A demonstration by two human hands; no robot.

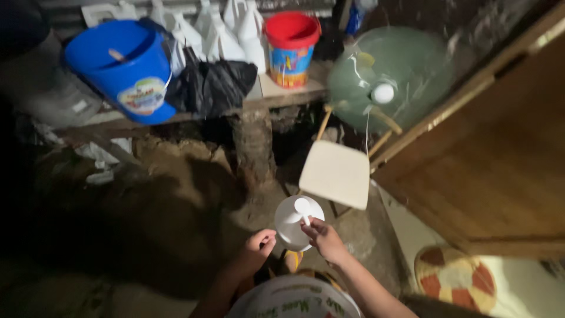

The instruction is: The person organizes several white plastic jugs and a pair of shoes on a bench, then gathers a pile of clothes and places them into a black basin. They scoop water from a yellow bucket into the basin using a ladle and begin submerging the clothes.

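Right hand pinches white scoop, handle pointing to 6 o'clock, inside white bowl; left hand at 9 o'clock grips bowl rim; both close, stool at 1 o'clock

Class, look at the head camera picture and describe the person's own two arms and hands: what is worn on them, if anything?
Both forearms are bare, with no sleeves in view. The left hand and the right hand wear no gloves. No watch, bracelet or ring shows, though the dim light makes small items hard to tell.
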